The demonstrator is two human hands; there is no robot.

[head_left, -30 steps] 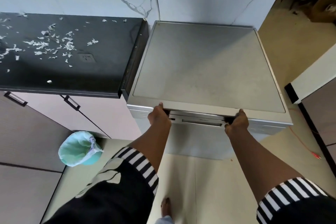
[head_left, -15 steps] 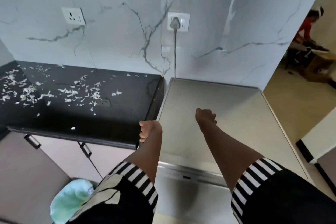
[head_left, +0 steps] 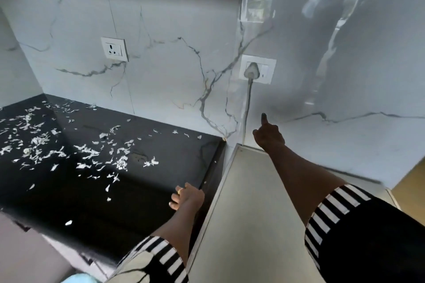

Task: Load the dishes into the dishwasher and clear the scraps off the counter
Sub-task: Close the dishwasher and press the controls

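Background: glossy white wall with grey marble veining; dim reflections on its right part.

Black desk runs along the wall on the left. White scraps lie scattered over it, thickest at the left and middle, thinning toward the near edge. One stray flake sits alone close to the front.

Dishwasher: only its flat grey top shows, butted against the right end of the desk and reaching back to the wall. Its front is out of view.

Wall fittings: one socket above the desk. A second socket sits above the dishwasher's back left corner, with a pale plug seated in it. The cord drops straight down behind the dishwasher.

Right hand: arm stretched over the dishwasher top. The index finger is straight and aimed up toward the plugged socket, just right of the cord; the other fingers are clenched. It grasps nothing and touches neither wall nor cord.

Left hand: at the right end of the desk, beside the dishwasher's edge. Fingers are loosely curled and released, grasping nothing, with a ring on one finger. Cannot tell whether it rests on the desk.

Both sleeves are black with white stripes at the cuff.
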